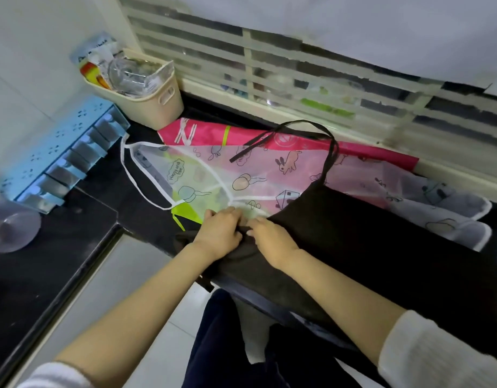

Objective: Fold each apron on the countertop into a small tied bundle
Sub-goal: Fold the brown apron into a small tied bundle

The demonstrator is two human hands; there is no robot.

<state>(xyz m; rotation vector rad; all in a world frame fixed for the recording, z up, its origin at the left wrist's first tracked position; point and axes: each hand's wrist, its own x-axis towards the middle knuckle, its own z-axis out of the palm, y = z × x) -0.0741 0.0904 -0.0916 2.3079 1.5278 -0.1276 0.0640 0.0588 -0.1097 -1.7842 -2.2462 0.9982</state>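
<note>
Black apron: first fold getting under way.
Lying on counter over clear apron & pink apron; L hand, R hand both pinching its near-left edge. Next prob. needing edge carried across flat, strap tucked in.

We are in a home kitchen, by the look of it. We see a dark stone countertop running into a corner under white wall tiles, a blue rack of small containers, and a cream plastic basket stuffed with packets and a glass lid (or bowl, we cannot tell). A slatted window backs the counter, where a black apron lies over two printed aprons.
</note>
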